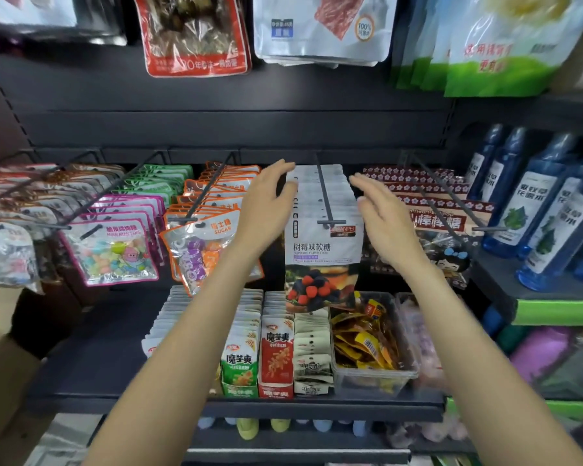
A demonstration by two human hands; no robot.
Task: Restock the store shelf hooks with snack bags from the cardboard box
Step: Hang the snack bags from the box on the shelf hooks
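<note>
A row of white raspberry gummy bags (pixel 323 250) hangs on a black shelf hook (pixel 325 196) in the middle of the shelf. My left hand (pixel 266 203) is at the left side of the row, fingers straight, tips against the upper edges of the bags. My right hand (pixel 381 210) hovers at the right side of the row with straight fingers; whether it touches the bags is unclear. Neither hand holds anything. Part of a cardboard box (pixel 0 364) shows at the lower left.
Neighbouring hooks carry orange sugar bags (pixel 209 230), pink-edged candy bags (pixel 115 250) and lollipop packs (pixel 445 216). Below is a shelf with konjac snack boxes (pixel 276 351) and a clear tub (pixel 374 375). Blue bottles (pixel 532 213) stand on the right.
</note>
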